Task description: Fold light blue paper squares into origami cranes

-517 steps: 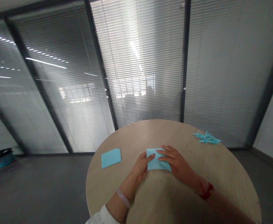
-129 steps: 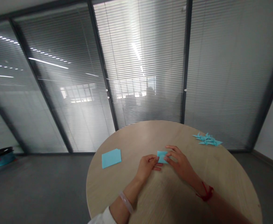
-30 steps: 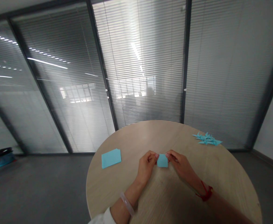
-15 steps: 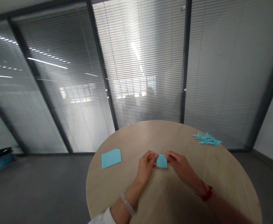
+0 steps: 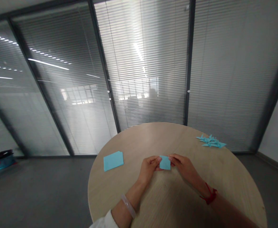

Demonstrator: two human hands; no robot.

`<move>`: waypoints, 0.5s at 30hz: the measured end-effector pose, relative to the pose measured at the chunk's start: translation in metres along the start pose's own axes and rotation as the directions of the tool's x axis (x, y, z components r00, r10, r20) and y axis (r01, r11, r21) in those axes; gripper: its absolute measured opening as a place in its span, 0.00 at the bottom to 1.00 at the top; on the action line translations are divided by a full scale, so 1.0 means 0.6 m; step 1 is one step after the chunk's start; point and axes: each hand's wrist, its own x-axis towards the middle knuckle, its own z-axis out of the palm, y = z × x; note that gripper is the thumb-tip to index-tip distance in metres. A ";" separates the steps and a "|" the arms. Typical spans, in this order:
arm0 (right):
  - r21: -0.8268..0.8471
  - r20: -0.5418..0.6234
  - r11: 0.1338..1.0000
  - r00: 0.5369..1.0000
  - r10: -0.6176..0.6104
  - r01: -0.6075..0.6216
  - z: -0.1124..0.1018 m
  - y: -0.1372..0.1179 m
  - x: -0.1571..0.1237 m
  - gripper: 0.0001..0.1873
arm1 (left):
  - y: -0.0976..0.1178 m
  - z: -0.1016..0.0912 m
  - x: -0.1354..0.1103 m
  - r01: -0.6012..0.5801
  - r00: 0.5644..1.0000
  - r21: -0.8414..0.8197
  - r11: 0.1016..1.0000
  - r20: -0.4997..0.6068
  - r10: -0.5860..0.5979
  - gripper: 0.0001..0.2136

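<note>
A small, roughly square piece of blue paper (image 5: 165,162) is held between my two hands over the near middle of the table. My left hand (image 5: 150,166) pinches its left edge, thumb on top and fingers partly beneath. The upper right corner is pinched by my right hand (image 5: 180,163), with the fingertips close together. Whether the paper has folds or layers is too small to tell. To the left lies a stack of blue paper sheets (image 5: 113,161). Several folded blue paper pieces (image 5: 211,141), pointed in shape, lie in a pile at the far right.
The round wooden table (image 5: 139,139) has its far edge close to a glass partition with blinds (image 5: 148,107). On the floor at the far left stand blue containers (image 5: 7,161), one with a black rim and one with red on it.
The blue paper has risen very slightly between my hands. My left hand's fingers have shifted a little and lie flatter along its edge. The stack and the pile stay where they were.
</note>
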 end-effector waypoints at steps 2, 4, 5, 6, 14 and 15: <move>0.010 0.003 1.000 1.000 0.000 0.000 -0.001 0.000 0.000 0.19 | 0.000 0.000 0.001 -0.004 1.000 0.012 1.000 -0.013 0.004 0.21; 0.019 0.009 1.000 1.000 0.006 -0.006 -0.001 0.003 0.001 0.18 | 0.000 -0.001 0.002 -0.013 1.000 0.029 0.999 -0.021 0.013 0.21; 0.021 0.016 1.000 1.000 0.007 -0.008 -0.001 0.004 0.001 0.18 | 0.000 -0.001 0.003 -0.021 0.999 0.040 0.999 -0.024 0.021 0.21; 0.022 0.025 1.000 1.000 0.005 -0.006 -0.002 0.005 0.002 0.18 | 0.000 -0.001 0.003 -0.029 0.999 0.051 0.998 -0.026 0.030 0.21; -0.040 0.017 0.999 1.000 -0.007 0.007 0.003 0.005 -0.002 0.19 | -0.004 -0.001 0.003 -0.074 0.990 0.211 0.975 -0.099 0.097 0.19; -0.045 0.014 0.999 1.000 -0.010 0.011 0.004 0.003 -0.003 0.19 | -0.004 -0.001 0.002 -0.087 0.987 0.264 0.961 -0.110 0.120 0.18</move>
